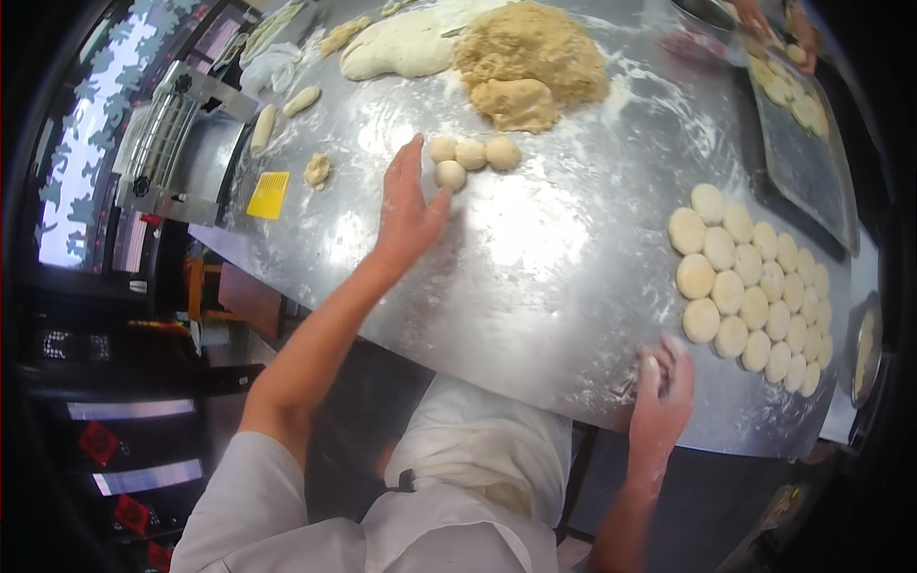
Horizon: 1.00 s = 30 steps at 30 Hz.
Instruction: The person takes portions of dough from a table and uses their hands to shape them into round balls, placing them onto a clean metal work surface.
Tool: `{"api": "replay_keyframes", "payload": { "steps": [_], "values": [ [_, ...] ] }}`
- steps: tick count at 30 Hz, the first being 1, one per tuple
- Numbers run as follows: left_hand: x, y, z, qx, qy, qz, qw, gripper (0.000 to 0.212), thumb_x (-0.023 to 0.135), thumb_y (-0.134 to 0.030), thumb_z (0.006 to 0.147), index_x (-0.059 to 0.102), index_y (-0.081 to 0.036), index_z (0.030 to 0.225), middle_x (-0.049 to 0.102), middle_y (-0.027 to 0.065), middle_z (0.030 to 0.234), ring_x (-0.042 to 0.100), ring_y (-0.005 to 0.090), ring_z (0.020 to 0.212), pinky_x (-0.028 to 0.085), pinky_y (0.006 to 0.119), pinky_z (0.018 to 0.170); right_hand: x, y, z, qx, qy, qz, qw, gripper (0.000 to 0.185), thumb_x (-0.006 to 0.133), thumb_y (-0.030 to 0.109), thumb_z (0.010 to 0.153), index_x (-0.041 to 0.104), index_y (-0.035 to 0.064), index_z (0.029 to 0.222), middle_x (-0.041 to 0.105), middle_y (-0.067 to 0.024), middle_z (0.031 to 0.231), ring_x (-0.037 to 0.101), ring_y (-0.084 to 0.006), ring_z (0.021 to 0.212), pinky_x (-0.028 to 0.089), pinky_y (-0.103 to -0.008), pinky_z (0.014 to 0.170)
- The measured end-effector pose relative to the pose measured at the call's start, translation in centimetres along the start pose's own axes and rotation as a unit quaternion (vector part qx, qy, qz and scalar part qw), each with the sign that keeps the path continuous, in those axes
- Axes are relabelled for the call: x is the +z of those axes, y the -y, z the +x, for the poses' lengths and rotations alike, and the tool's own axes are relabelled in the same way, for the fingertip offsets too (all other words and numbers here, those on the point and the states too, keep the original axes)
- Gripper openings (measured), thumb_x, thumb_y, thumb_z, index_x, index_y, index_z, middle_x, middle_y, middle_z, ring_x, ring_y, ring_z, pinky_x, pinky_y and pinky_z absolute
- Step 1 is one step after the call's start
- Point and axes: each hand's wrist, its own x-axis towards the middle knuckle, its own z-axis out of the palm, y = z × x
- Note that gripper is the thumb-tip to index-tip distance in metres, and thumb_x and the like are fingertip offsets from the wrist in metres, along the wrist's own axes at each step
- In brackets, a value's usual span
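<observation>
My left hand reaches over the steel table, thumb spread from the fingers, its thumb tip at the lowest of several small dough balls. My right hand is low over the table's near edge with its fingers curled; it is blurred, and whether anything is inside cannot be seen. Beyond it, to the upper right, flattened dough rounds lie in close rows. A large crumbly yellowish dough mass sits at the far side, beside a smooth pale dough slab.
At the left stand a dough roller machine, a yellow scraper, a small dough lump and short dough rolls. A metal tray with dough pieces is at the right, another person's hands above it. Flour dusts the steel tabletop.
</observation>
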Motion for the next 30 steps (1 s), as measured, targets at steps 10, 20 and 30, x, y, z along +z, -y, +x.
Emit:
{"api": "replay_keyframes", "payload": {
  "steps": [10, 20, 30],
  "values": [
    [4.1, -0.9, -0.5, -0.078, -0.057, -0.032, 0.995, 0.056, 0.082, -0.011, 0.089, 0.055, 0.002, 0.136, 0.055, 0.023, 0.137, 0.058, 0.0393, 0.123, 0.05, 0.043, 0.103, 21.5, 11.2, 18.2, -0.368, 0.123, -0.165, 0.907, 0.059, 0.081, 0.018, 0.088, 0.055, 0.0011, 0.139, 0.061, -0.0195, 0.135, 0.057, -0.0412, 0.119, 0.049, -0.0477, 0.105],
    [-1.6, -4.2, -9.6, -0.13, 0.057, -0.249, 0.958, 0.051, 0.08, -0.006, 0.089, 0.06, 0.0, 0.135, 0.067, 0.0151, 0.131, 0.069, 0.0283, 0.109, 0.057, 0.036, 0.094, 8.6, 6.3, 7.7, -0.296, 0.18, -0.121, 0.93, 0.05, 0.079, 0.013, 0.084, 0.067, 0.0048, 0.132, 0.068, -0.0168, 0.126, 0.057, -0.0406, 0.116, 0.046, -0.0476, 0.108],
    [-3.8, -7.7, -11.2, 0.027, 0.116, -0.206, 0.971, 0.059, 0.074, -0.018, 0.096, 0.056, -0.003, 0.15, 0.051, 0.0236, 0.154, 0.049, 0.0457, 0.14, 0.04, 0.053, 0.117, 3.5, 8.7, 1.8, -0.171, 0.114, -0.116, 0.972, 0.064, 0.07, 0.023, 0.097, 0.049, 0.0091, 0.156, 0.048, -0.0196, 0.158, 0.041, -0.0428, 0.146, 0.031, -0.0557, 0.122]
  ]
}}
